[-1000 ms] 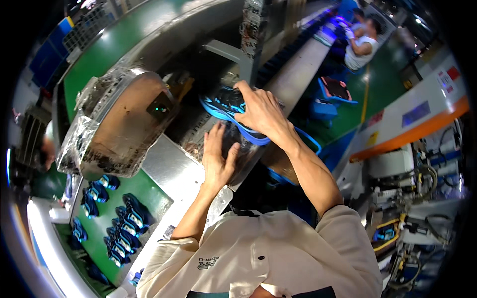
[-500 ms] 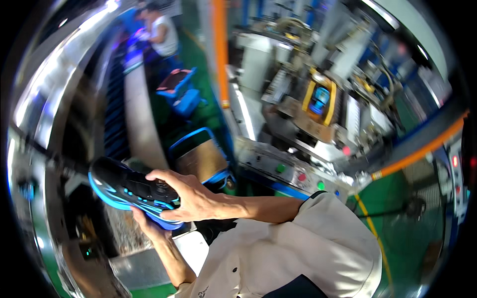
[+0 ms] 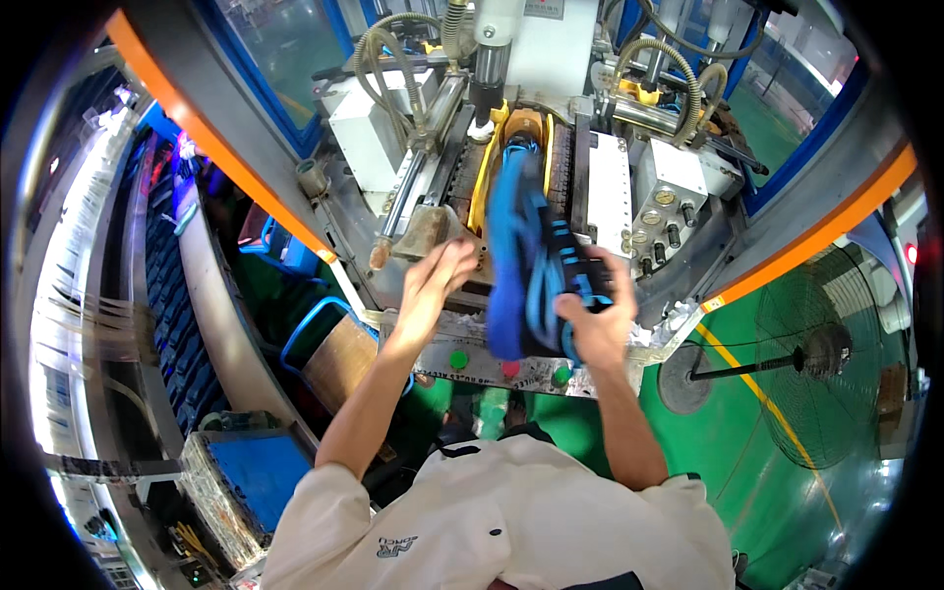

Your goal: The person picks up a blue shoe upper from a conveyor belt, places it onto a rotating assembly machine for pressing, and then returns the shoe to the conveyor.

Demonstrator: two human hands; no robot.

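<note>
My right hand (image 3: 600,315) grips a black and blue sports shoe (image 3: 536,261) near its lower end, thumb across the top. Motion blurs the shoe, which is tilted on its side in front of a press machine. Its far end overlaps the yellow-sided cradle (image 3: 482,187) of the press. Something blue and dark (image 3: 521,146) shows in that cradle, mostly hidden behind the held shoe. To the left of the shoe, apart from it, my left hand (image 3: 436,283) is open with fingers extended, beside a worn pad (image 3: 423,234) on the machine.
Green and red buttons line the machine's front panel (image 3: 472,366). Orange-edged posts (image 3: 211,147) flank it. A conveyor (image 3: 211,305) runs along the left, near a blue-framed stool (image 3: 339,364). At right stands a caged fan (image 3: 821,354) on the green floor.
My view has swung from the conveyor side to face the press. The shoe, held in both hands before, is now in my right hand alone; my left hand has let go.
</note>
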